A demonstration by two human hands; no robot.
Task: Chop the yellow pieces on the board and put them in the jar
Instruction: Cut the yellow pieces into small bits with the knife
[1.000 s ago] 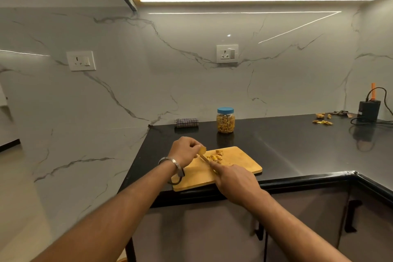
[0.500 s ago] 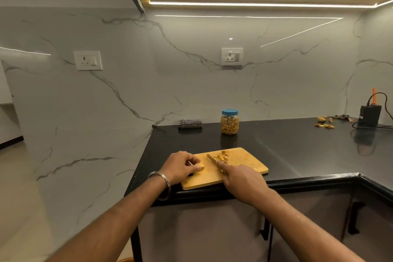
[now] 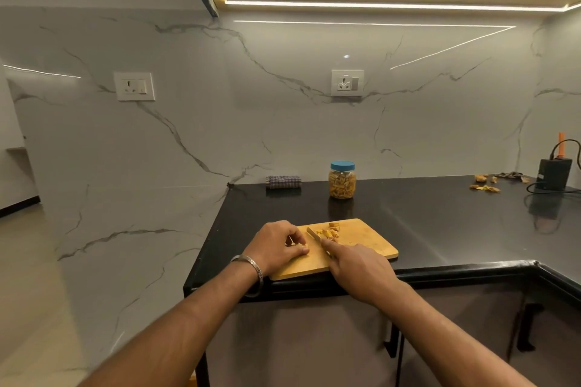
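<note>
Chopped yellow pieces (image 3: 330,231) lay in a small loose heap on the wooden board (image 3: 364,245), just beyond the right hand (image 3: 358,267). The clear jar (image 3: 342,181), blue-lidded, closed and upright, stood well beyond both hands, nearly full of similar yellow pieces.

A second ago our left hand (image 3: 278,245) was raised over the board's (image 3: 371,248) near left part, pinching a yellow piece by the knife (image 3: 314,234). Now we have it down on the board, fingers curled, knuckles up, and the piece is hidden beneath them. Our right hand (image 3: 358,267) has drawn the knife slightly apart from the left hand, its blade lying just left of the chopped yellow pieces (image 3: 330,231).
</note>
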